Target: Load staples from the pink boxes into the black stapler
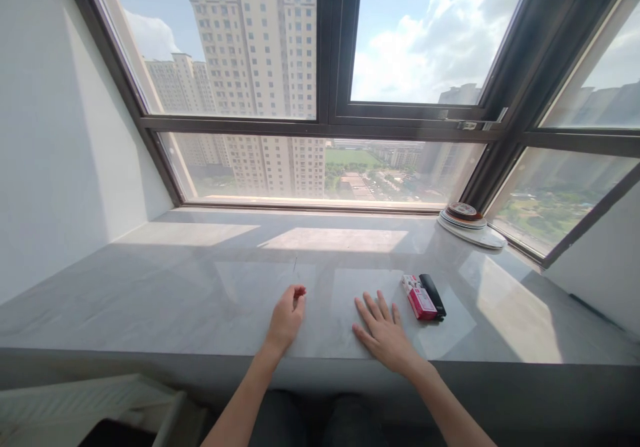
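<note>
My left hand (pixel 287 317) rests on the grey marble windowsill (pixel 150 300), its fingers curled in a loose fist with nothing showing in them. To its right my right hand (pixel 385 337) lies flat on the sill, palm down, fingers spread and holding nothing. Just beyond the right hand's fingertips, to the right, is a small pink and white box (pixel 420 297). Against the box's right side lies a black stapler (pixel 433 296). Neither hand touches them.
A stack of round, flat items (pixel 470 224) stands in the far right corner by the window frame (pixel 325 127). White walls close off both ends of the sill. Below its front edge at the left is a pale slatted piece (pixel 90 397).
</note>
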Tool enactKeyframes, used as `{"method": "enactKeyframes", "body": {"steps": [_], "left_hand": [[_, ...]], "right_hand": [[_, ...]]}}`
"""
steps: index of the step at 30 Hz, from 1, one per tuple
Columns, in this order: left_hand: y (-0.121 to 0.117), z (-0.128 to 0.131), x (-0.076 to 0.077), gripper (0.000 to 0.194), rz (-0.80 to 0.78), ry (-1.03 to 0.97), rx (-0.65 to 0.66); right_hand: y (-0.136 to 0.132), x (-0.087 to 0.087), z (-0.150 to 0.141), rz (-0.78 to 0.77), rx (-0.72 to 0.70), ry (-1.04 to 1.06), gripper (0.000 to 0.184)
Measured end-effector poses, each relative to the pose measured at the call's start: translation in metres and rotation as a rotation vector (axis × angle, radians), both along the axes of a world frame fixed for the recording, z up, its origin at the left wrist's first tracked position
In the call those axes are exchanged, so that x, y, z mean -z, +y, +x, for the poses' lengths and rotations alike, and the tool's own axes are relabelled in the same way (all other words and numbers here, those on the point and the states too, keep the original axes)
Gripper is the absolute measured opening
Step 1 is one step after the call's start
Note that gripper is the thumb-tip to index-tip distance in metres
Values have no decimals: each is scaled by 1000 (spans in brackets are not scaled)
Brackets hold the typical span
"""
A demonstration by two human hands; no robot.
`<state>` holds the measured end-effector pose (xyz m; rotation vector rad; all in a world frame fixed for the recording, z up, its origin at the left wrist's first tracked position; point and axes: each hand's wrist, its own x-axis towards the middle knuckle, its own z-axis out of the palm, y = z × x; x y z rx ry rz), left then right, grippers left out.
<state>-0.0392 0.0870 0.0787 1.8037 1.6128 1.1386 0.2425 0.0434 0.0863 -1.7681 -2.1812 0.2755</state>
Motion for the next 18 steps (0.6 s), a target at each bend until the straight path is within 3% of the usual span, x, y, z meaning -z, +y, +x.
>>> {"method": "enactKeyframes", "body": {"steps": [3,5,9,18], "left_hand": [[-8,-36,8,40,112,338,-29],[-11,-46,13,48,112,505,-49],[-5,-39,19,53,68,641,-77],[45,-15,14,58,-90,728,-122]], "right_hand": [[16,14,-26,40,124,-115,61],[23,19,-34,58,166,-130,62],[25,20,-37,84,174,-124,63],[23,18,-39,47,207,-191,66]]}}
